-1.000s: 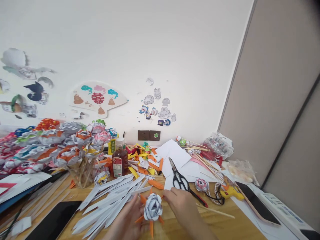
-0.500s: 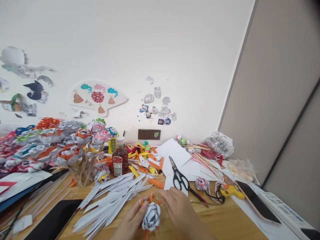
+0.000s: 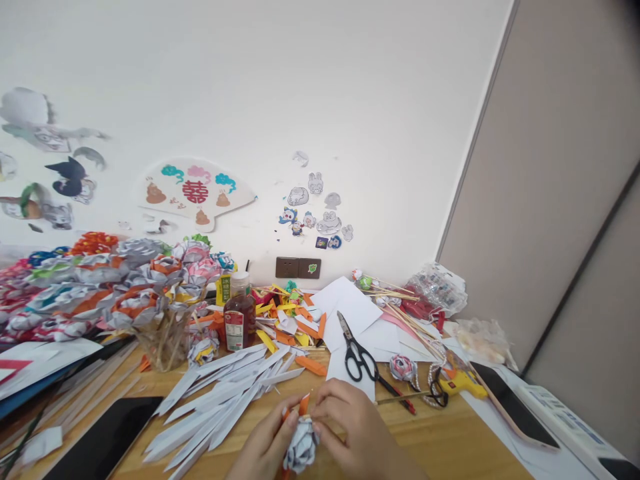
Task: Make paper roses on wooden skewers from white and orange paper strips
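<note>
A white and orange paper flower (image 3: pixel 302 445) is held low at the front of the wooden table. My left hand (image 3: pixel 266 437) grips it from the left, thumb lying along its side. My right hand (image 3: pixel 345 417) closes on the flower's right and upper edge, its fingers bent at an orange paper strip (image 3: pixel 304 404) that sticks up. The fingertips partly cover the flower. White folded paper strips (image 3: pixel 225 407) lie in a fanned heap to the left of my hands. Beyond my right hand rest black-handled scissors (image 3: pixel 357 353), blades pointing away.
A dark phone (image 3: pixel 105 437) lies at front left. Behind the strips stand a sauce bottle (image 3: pixel 241 323) and a glass jar (image 3: pixel 165 347) beside piled paper flowers (image 3: pixel 135 307). At right are a yellow glue gun (image 3: pixel 463 383), a small pink flower (image 3: pixel 403 368) and another phone (image 3: pixel 515 403).
The flower has turned and dropped slightly in my hands. My right hand's fingers have come in from beside it onto its upper right edge.
</note>
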Available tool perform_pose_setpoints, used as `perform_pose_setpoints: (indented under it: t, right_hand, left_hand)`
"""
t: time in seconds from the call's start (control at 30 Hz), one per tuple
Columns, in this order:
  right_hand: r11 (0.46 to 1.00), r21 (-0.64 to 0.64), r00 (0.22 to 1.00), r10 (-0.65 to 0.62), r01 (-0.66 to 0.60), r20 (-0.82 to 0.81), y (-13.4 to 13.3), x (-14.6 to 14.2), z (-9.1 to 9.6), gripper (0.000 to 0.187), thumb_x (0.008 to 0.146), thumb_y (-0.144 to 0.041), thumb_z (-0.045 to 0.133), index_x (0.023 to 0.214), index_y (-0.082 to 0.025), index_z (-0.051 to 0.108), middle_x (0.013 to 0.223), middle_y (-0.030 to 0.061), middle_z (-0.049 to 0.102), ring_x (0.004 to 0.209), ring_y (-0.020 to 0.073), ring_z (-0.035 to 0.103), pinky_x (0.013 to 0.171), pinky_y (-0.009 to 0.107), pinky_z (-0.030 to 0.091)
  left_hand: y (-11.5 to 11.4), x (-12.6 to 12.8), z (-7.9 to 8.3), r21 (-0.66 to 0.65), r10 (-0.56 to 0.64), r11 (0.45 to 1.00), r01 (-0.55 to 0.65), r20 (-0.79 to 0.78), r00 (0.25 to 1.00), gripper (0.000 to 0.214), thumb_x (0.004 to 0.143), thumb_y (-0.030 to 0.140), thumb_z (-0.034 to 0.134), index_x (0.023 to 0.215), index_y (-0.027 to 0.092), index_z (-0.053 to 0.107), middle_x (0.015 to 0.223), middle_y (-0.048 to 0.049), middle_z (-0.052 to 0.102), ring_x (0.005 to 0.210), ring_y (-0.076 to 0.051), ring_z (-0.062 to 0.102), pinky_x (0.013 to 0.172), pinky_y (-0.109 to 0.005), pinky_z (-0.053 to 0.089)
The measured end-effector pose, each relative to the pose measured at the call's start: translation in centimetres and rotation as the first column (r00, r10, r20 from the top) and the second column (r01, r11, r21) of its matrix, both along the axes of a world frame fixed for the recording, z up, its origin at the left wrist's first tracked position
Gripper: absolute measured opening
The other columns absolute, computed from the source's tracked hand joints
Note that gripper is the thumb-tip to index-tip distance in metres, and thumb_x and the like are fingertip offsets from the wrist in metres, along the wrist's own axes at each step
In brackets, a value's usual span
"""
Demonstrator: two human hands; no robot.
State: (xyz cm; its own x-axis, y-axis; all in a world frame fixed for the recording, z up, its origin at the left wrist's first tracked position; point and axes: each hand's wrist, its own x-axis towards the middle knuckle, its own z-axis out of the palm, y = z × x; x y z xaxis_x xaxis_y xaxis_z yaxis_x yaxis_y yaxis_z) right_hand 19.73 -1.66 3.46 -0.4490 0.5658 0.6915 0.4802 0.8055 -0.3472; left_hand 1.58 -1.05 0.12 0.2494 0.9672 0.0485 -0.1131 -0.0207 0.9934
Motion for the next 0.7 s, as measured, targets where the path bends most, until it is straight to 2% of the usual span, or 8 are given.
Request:
perform_pose_setpoints:
  t: [0.13,0.37,0.57,0.7]
  right_hand:
    - [1.000,-0.012,1.000,0.004,-0.004,0.011,0.08,-0.10,-0.04,0.012,0.089,-0.023,0.051,0.080,-0.020,0.059,0.080,0.0036,0.062,0.074,0.0162,0.059,0.065,0.025,0.045]
    - [1.000,0.010,0.998,-0.009,0.008,0.054,0.12,-0.43,-0.03,0.025,0.095,-0.029,0.042,0.077,-0.020,0.057,0.072,0.0030,0.063,0.067,0.0152,0.058,0.060,0.024,0.043]
    - [0.991,0.133,0.990,-0.048,0.030,0.131,0.26,-0.38,-0.48,0.035,0.100,-0.031,0.030,0.084,-0.019,0.059,0.072,0.0046,0.063,0.064,0.0160,0.057,0.057,0.025,0.043]
    - [0.980,0.199,0.976,-0.057,0.014,0.212,0.33,-0.36,-0.64,0.036,0.101,-0.026,0.028,0.084,-0.018,0.059,0.069,0.0040,0.062,0.060,0.0152,0.057,0.055,0.023,0.043]
  left_hand:
    - [0.06,0.12,0.09,0.054,0.019,0.998,-0.015,-0.081,0.997,0.048,0.071,0.060,0.064,0.101,0.023,0.071,0.104,-0.0057,0.072,0.091,-0.026,0.062,0.096,-0.032,0.043]
    - [-0.29,0.05,0.14,0.067,0.024,0.998,-0.016,-0.121,0.992,0.048,0.073,0.059,0.062,0.102,0.022,0.071,0.102,-0.0061,0.072,0.089,-0.026,0.061,0.095,-0.032,0.043]
    - [0.04,-0.06,0.02,0.070,0.053,0.997,-0.044,-0.136,0.989,0.046,0.071,0.059,0.064,0.099,0.023,0.072,0.105,-0.0067,0.072,0.103,-0.030,0.058,0.099,-0.033,0.040]
    - [-0.26,-0.13,0.43,0.069,0.056,0.997,-0.046,-0.161,0.985,0.051,0.071,0.062,0.062,0.100,0.022,0.072,0.105,-0.0072,0.072,0.101,-0.029,0.060,0.097,-0.033,0.043]
